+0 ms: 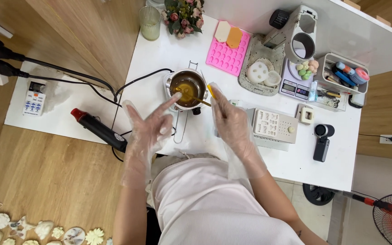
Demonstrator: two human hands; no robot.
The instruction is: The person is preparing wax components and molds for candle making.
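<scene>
Seen from the head camera, the white surface (168,50) fills the upper centre of the frame, its left edge running diagonally down toward the wooden floor (46,172).

Centre: small steel melting pot (187,89), round, shiny, holding amber liquid wax; a wire handle loop extends toward the lower frame. Bare surface lies to its upper left; black cables cross just left of it.

Left hand (148,124), in a thin clear plastic glove, is spread open with the forefinger pointing at the pot rim, gripping nothing.

Right hand (230,120), likewise gloved, is closed around a thin yellow stirring stick (203,97) whose tip sits in the wax.

Upper centre: pink silicone mould (225,56), flat, dimpled, bearing two wax pieces. Ribbed glass tumbler (149,22) and flower bouquet (183,16) near the far edge.

Right of the hand: white perforated box (275,124), just beside the wrist. Small digital scale (295,84) above it, carrying pastel wax shapes. Black handheld camera (323,140) near the right edge.

Left: black heat gun (99,129) lying across the surface's left edge.

Lower left floor: white plaster shell shapes (41,231), matte.
</scene>
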